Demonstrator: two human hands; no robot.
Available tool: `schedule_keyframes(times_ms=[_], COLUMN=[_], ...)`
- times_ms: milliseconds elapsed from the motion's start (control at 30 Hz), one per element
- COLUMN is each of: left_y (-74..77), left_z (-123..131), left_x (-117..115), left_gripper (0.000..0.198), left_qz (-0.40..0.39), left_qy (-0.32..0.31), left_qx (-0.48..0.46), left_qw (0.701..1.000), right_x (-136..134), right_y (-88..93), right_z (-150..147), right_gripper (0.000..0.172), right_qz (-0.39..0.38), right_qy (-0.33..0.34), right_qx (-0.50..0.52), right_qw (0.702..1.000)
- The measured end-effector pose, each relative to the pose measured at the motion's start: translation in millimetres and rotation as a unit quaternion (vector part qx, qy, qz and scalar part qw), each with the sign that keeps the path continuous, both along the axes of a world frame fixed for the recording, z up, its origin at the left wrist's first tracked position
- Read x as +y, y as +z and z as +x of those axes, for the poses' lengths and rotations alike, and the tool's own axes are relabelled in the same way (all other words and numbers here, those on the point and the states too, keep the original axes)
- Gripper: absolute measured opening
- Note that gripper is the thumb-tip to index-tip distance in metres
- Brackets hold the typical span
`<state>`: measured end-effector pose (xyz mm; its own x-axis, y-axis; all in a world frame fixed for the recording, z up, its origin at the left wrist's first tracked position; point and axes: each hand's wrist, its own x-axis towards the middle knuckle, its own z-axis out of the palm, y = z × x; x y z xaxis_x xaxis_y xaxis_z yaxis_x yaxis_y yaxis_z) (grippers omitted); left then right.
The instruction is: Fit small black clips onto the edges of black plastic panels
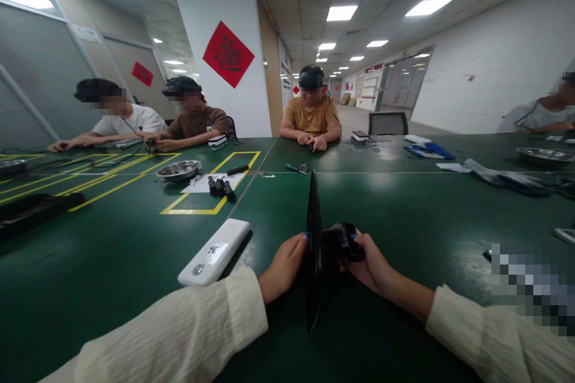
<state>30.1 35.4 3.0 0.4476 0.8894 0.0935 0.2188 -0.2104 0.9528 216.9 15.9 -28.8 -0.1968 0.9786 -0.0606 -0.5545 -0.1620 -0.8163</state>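
Panel [315,260], edge-on, clears white device [214,257], left hand [284,266] gripping it, right hand [375,266] a block [345,244].

Own: 1 left hand [282,266], 1 right hand [376,266]. Black panel [315,263]: 1. Black mount [342,242]: 1. Labelled white slab [224,243], near side: 1. Metal bowls [174,178]: 3, 1 cut by left edge. Teal-handled screwdriver [292,168]: 1. Small black parts [220,188]: at least 3, overlapping, exact tally unclear. White sheet [196,184] under these: 1. Other people [309,119]: 4, 1 partly out of frame. Nearer red diamond posters [228,54]: 2. Chairs [389,124]: at least 2. Ceiling lights [342,13]: at least 8, farthest too small to count.
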Motion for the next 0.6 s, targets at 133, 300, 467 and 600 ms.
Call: schedule_keyframes(times_ms=[133,300,467,600], left_y=[-3.6,-11.6,-6.6,-2.2], left_z=[-1.7,-0.3,0.4,-1.4], left_x=[3.8,7.0,5.0,2.7], left_gripper=[0.029,0.032,0.036,0.029], left_qz=[0.020,0.005,-0.006,0.021], left_qy=[-0.004,-0.004,0.002,0.003], left_qx=[0.009,0.001,-0.008,0.004], left_qw=[1.000,1.000,1.000,1.000], right_x=[1.0,2.5,2.7,3.0], right_y=[-2.6,-4.1,-4.9,-6.0], right_z=[0.4,0.8,1.2,1.0], right_gripper=[0.028,0.029,0.027,0.026], right_qz=[0.001,-0.002,0.008,0.005], right_qy=[0.000,-0.001,0.003,-0.004], right_qx=[0.003,0.001,0.002,0.005], right_qw=[1.000,1.000,1.000,1.000])
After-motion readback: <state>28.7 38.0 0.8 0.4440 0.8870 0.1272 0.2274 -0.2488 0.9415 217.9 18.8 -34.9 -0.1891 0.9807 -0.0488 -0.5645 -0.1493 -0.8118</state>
